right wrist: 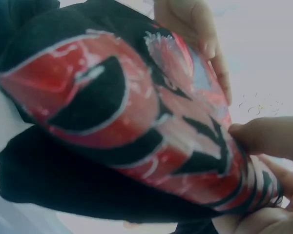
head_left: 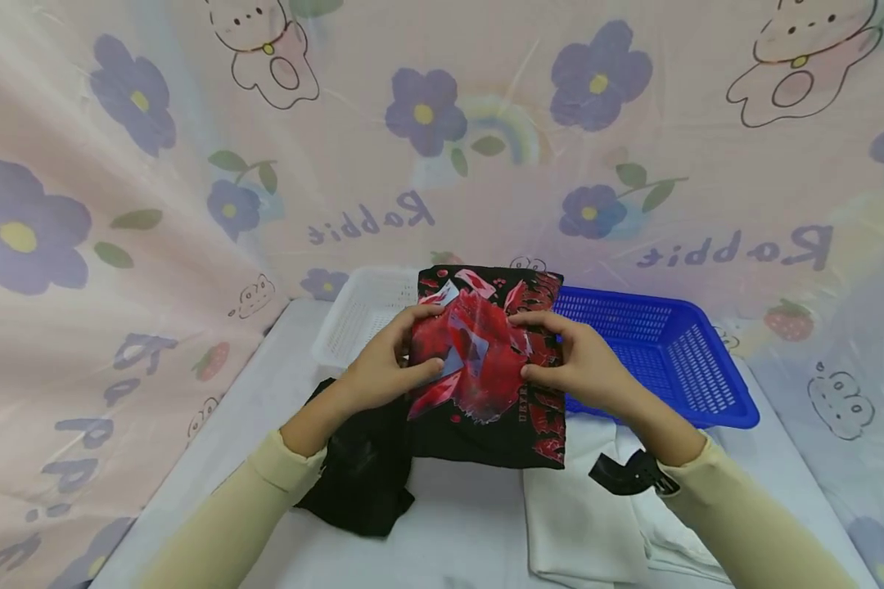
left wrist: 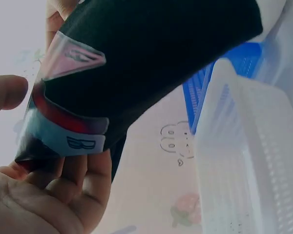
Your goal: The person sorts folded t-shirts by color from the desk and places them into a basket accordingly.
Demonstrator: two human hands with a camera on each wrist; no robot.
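A folded black T-shirt (head_left: 479, 368) with a large red print is held up in front of me by both hands. My left hand (head_left: 386, 360) grips its left side, thumb on the printed face. In the left wrist view the fingers (left wrist: 90, 178) curl under the dark cloth (left wrist: 151, 48). My right hand (head_left: 593, 360) holds the right side, with its thumb on the print. The right wrist view shows the right thumb (right wrist: 271, 139) at the edge of the red lettering (right wrist: 195, 165). The shirt overlaps both baskets in the head view.
A white basket (head_left: 335, 315) stands at the back left and a blue basket (head_left: 722, 401) at the back right. Black cloth (head_left: 357, 483) lies crumpled on the left of the white table (head_left: 457, 532). Folded white cloths (head_left: 582, 523) lie at the front right. A patterned curtain (head_left: 486, 204) hangs behind.
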